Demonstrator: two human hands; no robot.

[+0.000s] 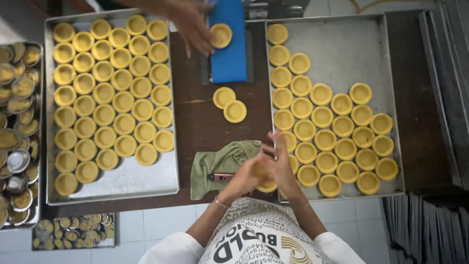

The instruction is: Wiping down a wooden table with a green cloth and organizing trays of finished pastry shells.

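Both hands were closed together around one yellow tart shell (266, 185) at about six o'clock in the view, the left hand (245, 177) cupping it from below and the right hand (279, 164) pressing in from above; the fingers blurred, so the exact pinch could not be told. Just beside them at nine o'clock lay a green cloth (220, 164) with a small pink tool (221, 177) on it. Toward three o'clock, the right baking tray (342, 44) was about half filled with shells, its upper part bare. At twelve o'clock two loose shells (229, 104) sat on the dark table, and another person's hand (193, 27) reached for a shell on a blue board (228, 54). At nine o'clock the left tray (141, 181) was nearly full. Used metal moulds (17, 161) were heaped at the far left edge.
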